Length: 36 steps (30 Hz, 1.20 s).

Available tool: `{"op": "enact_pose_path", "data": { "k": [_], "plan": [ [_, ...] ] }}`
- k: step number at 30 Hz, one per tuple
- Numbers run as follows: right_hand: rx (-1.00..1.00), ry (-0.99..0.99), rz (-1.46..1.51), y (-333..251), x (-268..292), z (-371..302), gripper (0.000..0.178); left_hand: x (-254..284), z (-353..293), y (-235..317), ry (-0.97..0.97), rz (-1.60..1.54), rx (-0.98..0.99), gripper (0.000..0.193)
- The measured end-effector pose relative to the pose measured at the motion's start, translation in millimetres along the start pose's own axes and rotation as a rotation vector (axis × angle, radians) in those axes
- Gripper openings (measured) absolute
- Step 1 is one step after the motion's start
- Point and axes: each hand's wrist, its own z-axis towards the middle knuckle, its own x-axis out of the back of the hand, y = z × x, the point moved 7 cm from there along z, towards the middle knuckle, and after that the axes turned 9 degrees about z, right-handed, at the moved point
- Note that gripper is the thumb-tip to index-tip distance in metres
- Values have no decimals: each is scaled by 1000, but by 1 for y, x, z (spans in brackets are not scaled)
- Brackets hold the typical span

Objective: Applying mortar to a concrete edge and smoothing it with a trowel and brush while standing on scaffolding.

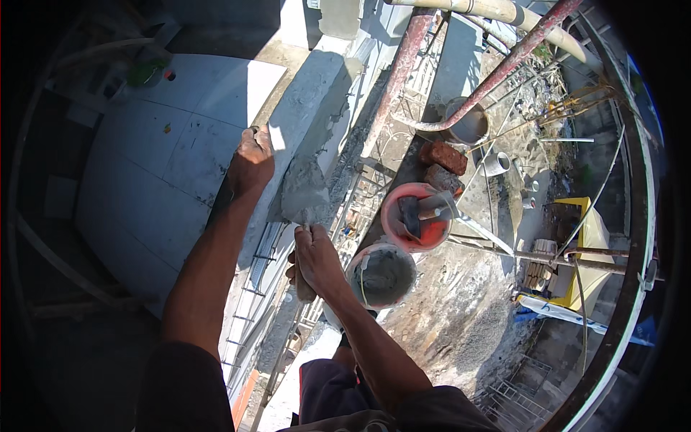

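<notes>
My right hand [314, 258] grips the handle of a trowel [304, 194] whose blade carries wet grey mortar and lies against the top of a low concrete wall [306, 108]. My left hand [252, 157] rests on the inner edge of that wall, fingers curled over it, a little above and left of the trowel. Just right of my right hand stands a bucket [381, 276] filled with grey mortar. Beyond it sits a red basin [416, 216] with tools lying in it.
White floor tiles [165, 165] spread to the left of the wall. Rusty red scaffold pipes [504, 65] cross above the drop on the right. Two bricks [443, 165] and a round pail [468, 124] sit on a plank. Far below lie sand, rubble and yellow equipment [586, 237].
</notes>
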Motion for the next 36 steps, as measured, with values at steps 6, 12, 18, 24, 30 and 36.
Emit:
{"op": "enact_pose_path", "data": {
  "k": [6, 12, 18, 24, 30, 36],
  "plan": [
    [-155, -87, 48, 53, 10, -65, 37, -4, -5, 6, 14, -1, -46, 50],
    [-30, -1, -164, 116, 112, -118, 44, -6, 12, -17, 85, 73, -106, 57],
    [-202, 489, -647, 239, 304, -66, 48, -10, 24, -15, 95, 31, -276, 70],
    [-546, 484, -896, 311, 362, 41, 50, -18, 38, -24, -16, -73, -145, 76],
    [-557, 633, -915, 343, 352, 114, 45, 4, 17, -15, 2, -43, -50, 77],
    [-341, -550, -1709, 375, 323, 151, 44, -7, 15, -9, 33, -110, -19, 77]
  ]
}}
